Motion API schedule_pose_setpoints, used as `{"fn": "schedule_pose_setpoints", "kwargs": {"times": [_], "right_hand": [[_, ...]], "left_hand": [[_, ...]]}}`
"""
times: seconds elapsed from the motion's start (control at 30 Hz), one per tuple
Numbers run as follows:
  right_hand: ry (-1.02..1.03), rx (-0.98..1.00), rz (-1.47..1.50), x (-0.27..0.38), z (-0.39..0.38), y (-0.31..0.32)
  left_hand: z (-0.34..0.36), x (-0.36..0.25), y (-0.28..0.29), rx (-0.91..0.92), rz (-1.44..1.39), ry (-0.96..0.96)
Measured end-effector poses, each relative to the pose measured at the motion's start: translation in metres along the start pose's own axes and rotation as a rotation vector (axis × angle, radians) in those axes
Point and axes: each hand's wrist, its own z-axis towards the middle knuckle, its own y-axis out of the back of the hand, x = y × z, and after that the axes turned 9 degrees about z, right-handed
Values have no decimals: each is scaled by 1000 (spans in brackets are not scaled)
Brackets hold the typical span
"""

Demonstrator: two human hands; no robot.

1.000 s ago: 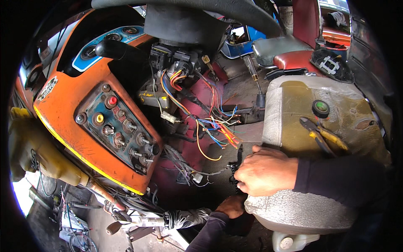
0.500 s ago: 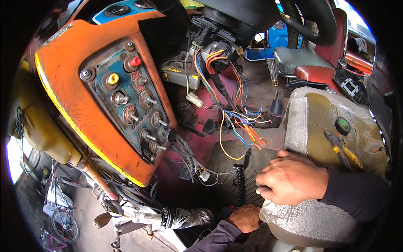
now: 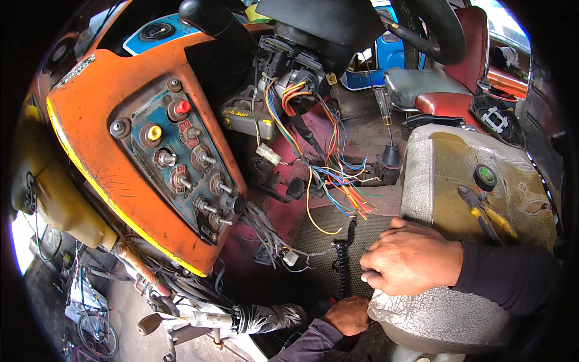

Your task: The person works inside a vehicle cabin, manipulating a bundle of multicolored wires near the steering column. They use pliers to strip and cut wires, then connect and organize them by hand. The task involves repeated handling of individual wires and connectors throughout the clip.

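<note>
My right hand (image 3: 416, 258) rests on the front edge of a cracked, worn seat (image 3: 440, 311), its fingers curled over the edge. Lower down, my left hand (image 3: 348, 315) reaches into the dark gap beside the seat; its fingers are out of sight, so I cannot see what they touch. A black coiled cord (image 3: 342, 268) hangs just above that hand. Beyond my hands, loose coloured wires (image 3: 347, 184) with bare ends spill from the opened steering column (image 3: 295, 66). Pliers (image 3: 482, 214) with yellow-and-black handles and a roll of tape (image 3: 485, 177) lie on the seat.
On the left stands an orange console (image 3: 102, 151) with toggle switches; grey cables (image 3: 265, 226) trail from it. A folded umbrella (image 3: 265, 317) lies below. A gear lever (image 3: 389, 136) rises beyond the seat, near a red seat (image 3: 443, 104). A bicycle (image 3: 96, 326) stands outside.
The whole view has shifted slightly, so most things sit a little further left. Both hands keep the same pose and place against the seat.
</note>
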Motion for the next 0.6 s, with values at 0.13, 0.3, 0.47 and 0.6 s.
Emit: {"fn": "schedule_pose_setpoints", "kwargs": {"times": [0.13, 0.3, 0.47, 0.6], "right_hand": [[-24, 22, -4, 0, -2, 1], [36, -39, 36, -6, -2, -6], [98, -122, 168, -17, 6, -21], [62, -116, 150, -18, -3, -18]], "left_hand": [[7, -2, 2, 82, -7, 122], [2, 3, -1, 43, -31, 63], [-8, 7, -3, -38, -67, -7], [-1, 16, -11, -66, -38, -92]]}}
